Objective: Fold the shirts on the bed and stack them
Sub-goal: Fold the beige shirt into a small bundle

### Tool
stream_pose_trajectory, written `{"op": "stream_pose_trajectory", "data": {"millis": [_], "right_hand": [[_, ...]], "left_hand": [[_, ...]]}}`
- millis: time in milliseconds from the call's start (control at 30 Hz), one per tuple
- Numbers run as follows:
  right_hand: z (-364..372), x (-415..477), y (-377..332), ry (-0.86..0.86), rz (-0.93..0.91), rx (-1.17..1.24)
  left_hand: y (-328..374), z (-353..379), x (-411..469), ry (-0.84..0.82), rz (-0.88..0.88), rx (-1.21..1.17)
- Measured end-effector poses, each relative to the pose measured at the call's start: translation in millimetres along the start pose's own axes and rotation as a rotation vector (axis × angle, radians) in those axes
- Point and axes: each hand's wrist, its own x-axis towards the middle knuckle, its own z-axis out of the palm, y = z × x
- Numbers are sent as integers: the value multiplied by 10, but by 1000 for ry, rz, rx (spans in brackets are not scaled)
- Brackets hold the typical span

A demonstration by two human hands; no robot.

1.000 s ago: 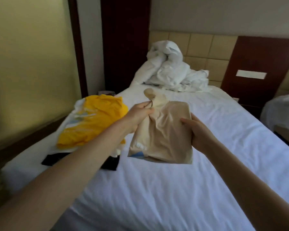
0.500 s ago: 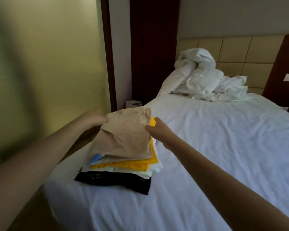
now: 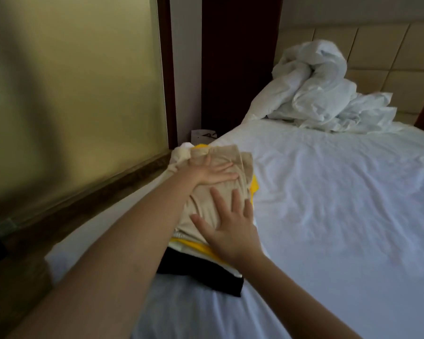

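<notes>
Layers half hidden under flat palms

Beneath the folded beige soft-fabric shirt (image 3: 233, 155) only thin edges show: a yellow shirt (image 3: 254, 186), a pale layer, a black garment (image 3: 206, 272). How many lie there is unclear. The beige shirt tops the stack at the white-sheeted bed's (image 3: 340, 204) left edge. The left hand (image 3: 209, 172) and right hand (image 3: 230, 231) press on it, fingers straight and spread, gripping nothing. The sheet is wrinkled. A crumpled white duvet (image 3: 323, 94) lies by the headboard, and a blurred frosted panel (image 3: 71, 94) stands at left.
</notes>
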Motion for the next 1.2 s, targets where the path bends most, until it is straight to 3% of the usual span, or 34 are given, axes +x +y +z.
{"op": "stream_pose_trajectory", "data": {"millis": [233, 467, 633, 767, 900, 1033, 1200], "right_hand": [[49, -64, -9, 30, -43, -1], [-115, -93, 3, -111, -49, 18], [-176, -138, -22, -139, -56, 8], [-323, -314, 27, -181, -143, 1], [-581, -573, 132, -91, -197, -55], [-918, -860, 239, 25, -229, -128], [-1396, -1256, 636, 230, -239, -171]], "left_hand": [[17, -20, -95, 63, -39, 74], [96, -51, -341, 62, -53, -32], [-54, -84, -910, 43, -7, 76], [-102, 27, -1500, 201, -50, 74], [146, 37, -1837, 215, -72, 43], [685, 41, -2009, 243, 108, -78], [1399, 181, -2074, 294, 303, 367]]}}
